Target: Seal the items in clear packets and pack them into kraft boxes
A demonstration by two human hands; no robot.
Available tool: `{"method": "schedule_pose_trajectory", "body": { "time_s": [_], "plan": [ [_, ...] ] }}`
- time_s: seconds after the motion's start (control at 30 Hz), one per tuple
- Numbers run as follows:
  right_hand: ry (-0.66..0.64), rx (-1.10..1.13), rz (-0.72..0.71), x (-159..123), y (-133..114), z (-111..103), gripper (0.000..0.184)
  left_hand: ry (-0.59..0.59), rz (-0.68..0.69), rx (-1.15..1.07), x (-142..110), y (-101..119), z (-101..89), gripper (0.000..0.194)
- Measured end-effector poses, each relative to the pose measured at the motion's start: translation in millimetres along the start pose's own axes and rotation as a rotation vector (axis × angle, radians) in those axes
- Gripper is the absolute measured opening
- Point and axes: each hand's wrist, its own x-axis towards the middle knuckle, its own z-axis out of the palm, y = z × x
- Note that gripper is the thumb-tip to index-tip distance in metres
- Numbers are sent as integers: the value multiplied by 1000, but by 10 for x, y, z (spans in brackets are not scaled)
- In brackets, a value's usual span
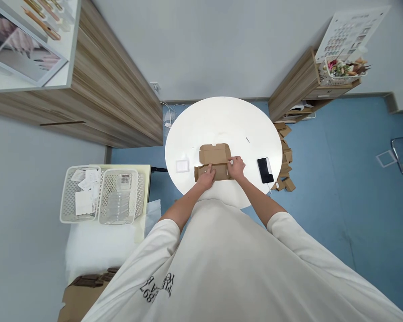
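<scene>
A brown cardboard mailer box [215,155], partly folded, lies on the white oval table [221,120]. Its lid panel is laid back away from me, and a small side flap stands out at the left. My left hand [206,177] grips the near part of the box, one finger reaching over the inside. At the right end my right hand [236,167] has its fingers curled around the side wall. Beside the box on the left is a small clear, flat case [182,166]. Toward the table's right edge a black phone [265,170] is lying with a white cable.
White baskets hold paper cards [84,202] and clear plastic cases [118,206] at my left. Folded cardboard boxes [285,156] are piled on the floor beyond the table's right edge. A wooden cabinet [121,89] stands back left, a smaller drawer unit [302,85] back right.
</scene>
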Motion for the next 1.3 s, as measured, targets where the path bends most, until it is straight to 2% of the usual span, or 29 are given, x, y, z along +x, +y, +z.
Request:
{"method": "schedule_pose_trajectory", "body": {
  "time_s": [0.03, 0.07, 0.13, 0.2, 0.27, 0.43, 0.57, 0.63, 0.77, 0.87, 1.0, 1.3],
  "plan": [
    [-2, -36, -44, -69, -13, 9, 38, -1, 1, -2, -10, 3, -3, 55],
    [-61, -64, -99, -137, -23, 23, 41, -2, 5, -2, -21, 5, -5, 55],
    [-248, -114, -206, -263, -36, 61, 56, 0, 15, 2, -43, 1, -3, 53],
    [-387, -177, -245, -360, -38, 110, 77, 6, 27, 8, -60, -6, 5, 52],
    [-442, -235, -230, -424, -35, 157, 90, 11, 34, 14, -71, -12, 17, 50],
    [-448, -284, -181, -482, -49, 208, 90, 33, 47, 22, -126, -7, 42, 52],
    [-450, -279, -160, -493, -57, 217, 91, 142, 45, 35, -301, -30, 43, 66],
    [-450, -271, -161, -496, -50, 227, 92, 223, -9, 24, -424, -67, 42, 72],
    [-462, -269, -157, -504, -30, 249, 93, 334, -218, -35, -610, -205, 65, 81],
    [-467, -277, -158, -511, -23, 260, 93, 334, -329, -99, -626, -337, 120, 85],
    [-464, -294, -162, -511, -35, 259, 94, 320, -363, -164, -530, -450, 189, 82],
    [-480, -320, -153, -510, -80, 227, 94, 242, -346, -234, -300, -390, 183, 67]
  ]
}}
